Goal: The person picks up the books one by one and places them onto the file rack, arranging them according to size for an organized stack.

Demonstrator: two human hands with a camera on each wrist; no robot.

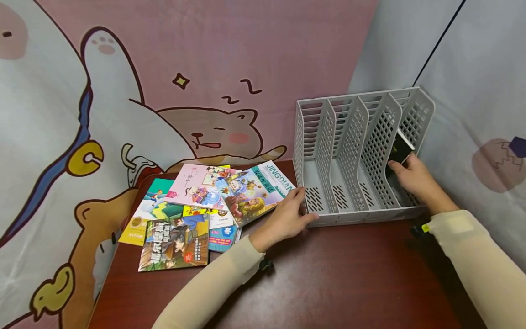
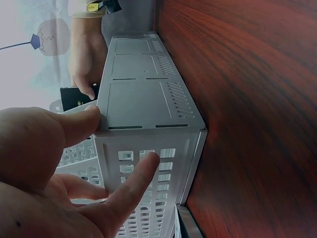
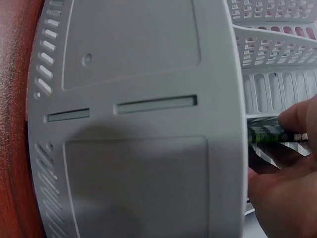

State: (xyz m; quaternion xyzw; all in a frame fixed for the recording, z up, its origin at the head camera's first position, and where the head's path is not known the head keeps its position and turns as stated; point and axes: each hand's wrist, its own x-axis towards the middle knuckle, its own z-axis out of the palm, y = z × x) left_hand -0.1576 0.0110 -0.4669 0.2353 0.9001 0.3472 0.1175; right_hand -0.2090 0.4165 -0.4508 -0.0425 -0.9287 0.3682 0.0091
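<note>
A grey file rack (image 1: 339, 217) with perforated dividers stands on the table. My left hand (image 1: 285, 217) grips its front left corner, thumb on the front lip and a finger along the holed side wall, as the left wrist view shows. My right hand (image 1: 415, 180) pinches a dark, thin book (image 1: 400, 148) inside the rightmost compartment. In the right wrist view the edge of the dark book (image 3: 267, 135) sits between thumb and fingers. Its lower part is hidden behind the hand and rack.
Several colourful books lie overlapping left of the rack, among them a pink one (image 1: 193, 185), a purple fantasy cover (image 1: 248, 194) and a brown comic-style one (image 1: 174, 244). A printed cartoon cloth (image 1: 230, 59) hangs behind the reddish-brown table (image 1: 328, 278).
</note>
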